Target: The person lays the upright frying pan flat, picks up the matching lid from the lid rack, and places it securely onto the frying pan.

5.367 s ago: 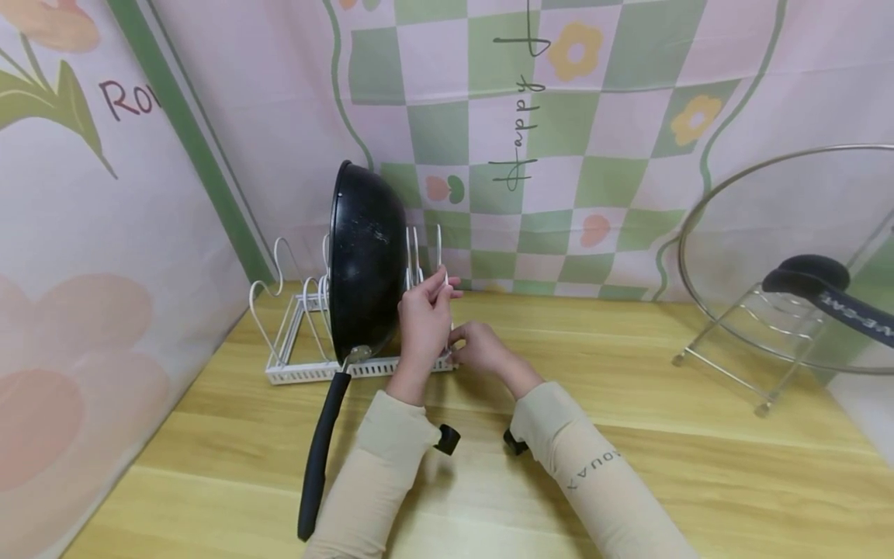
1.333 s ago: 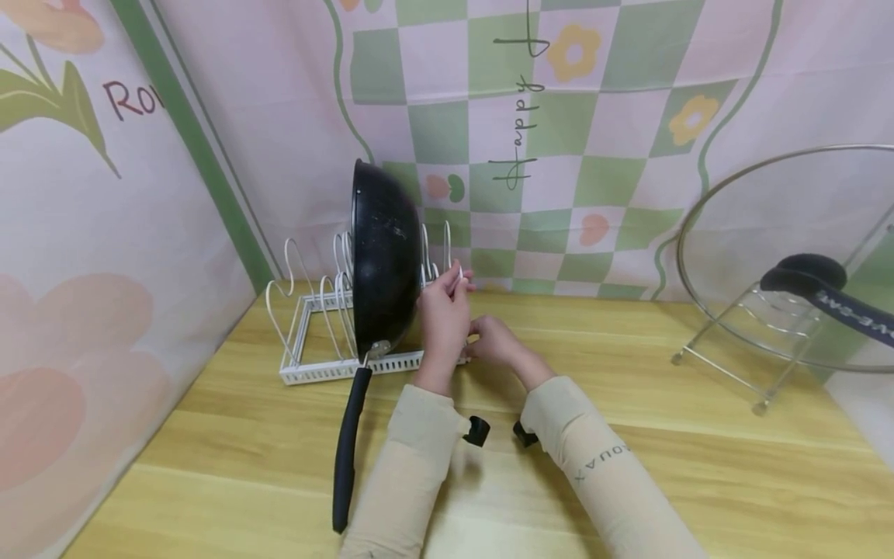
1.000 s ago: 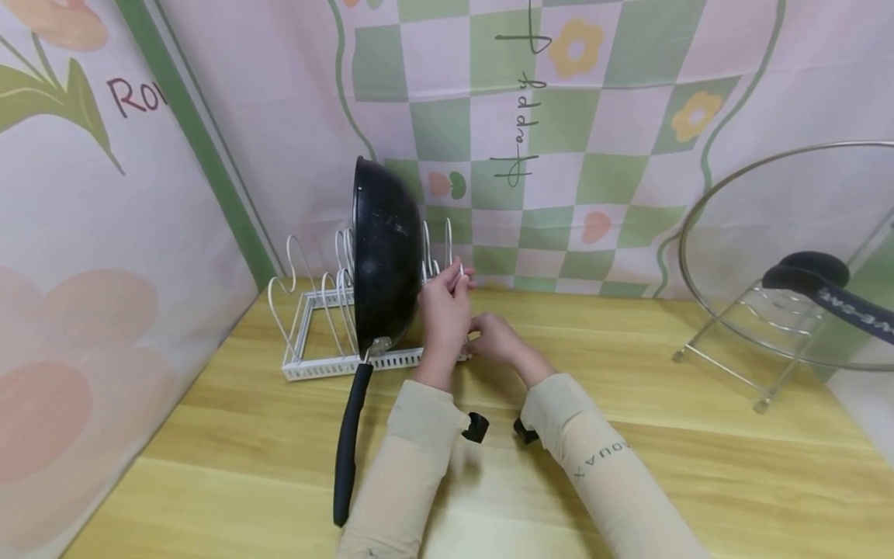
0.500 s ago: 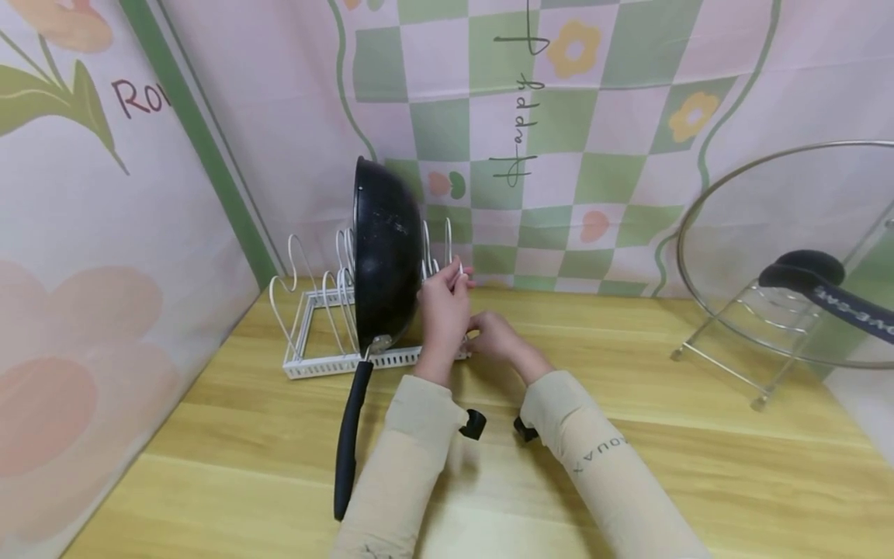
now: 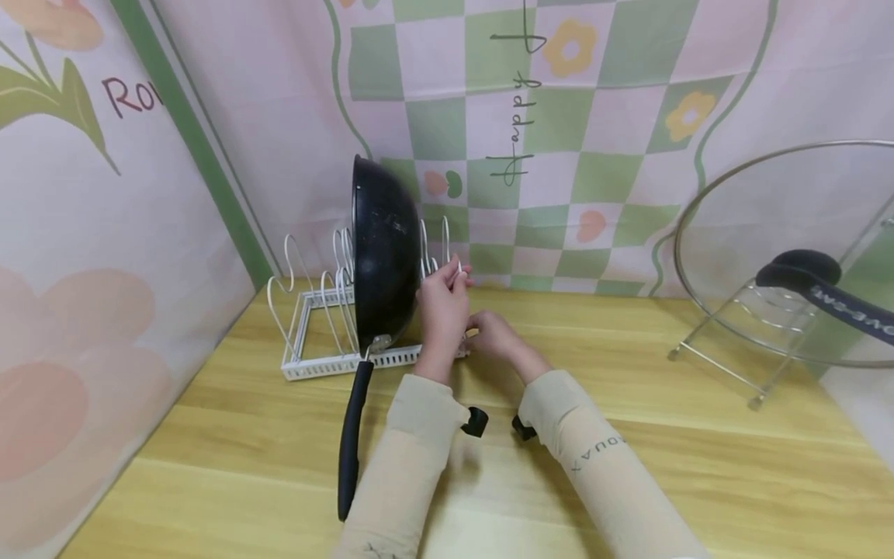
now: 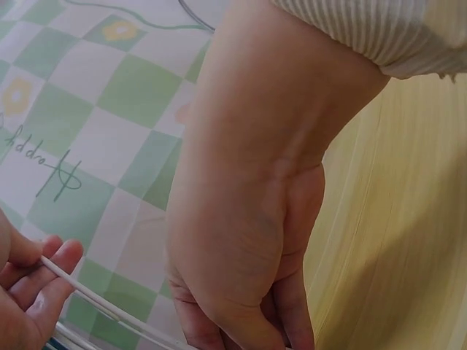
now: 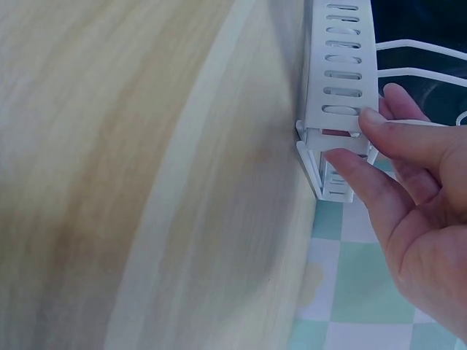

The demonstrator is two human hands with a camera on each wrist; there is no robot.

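Note:
A black wok [image 5: 384,248] stands on edge in a white pan rack [image 5: 307,370] with wire dividers and a slotted base; its black handle [image 5: 352,442] juts toward the person. The left hand [image 5: 444,310] pinches a white wire divider at the rack's right end, which the left wrist view shows between thumb and fingers. Lower down, the right hand [image 5: 492,335] is at the base's right corner. In the right wrist view, the thumb and index finger of that hand [image 7: 430,175] grip the end of the slotted rail [image 7: 343,65]. The right forearm and hand hide much of the left wrist view.
A large glass lid [image 5: 740,186] with a black handle [image 5: 803,272] leans on a metal wire stand [image 5: 722,369] at the right. A checked curtain [image 5: 545,140] hangs behind the wooden table [image 5: 628,466]; a printed sheet [image 5: 91,310] borders the left.
Over the last several seconds the rack, the wok and both hands have shifted a little to the right. In the last second they have hardly moved, with the hands keeping their holds.

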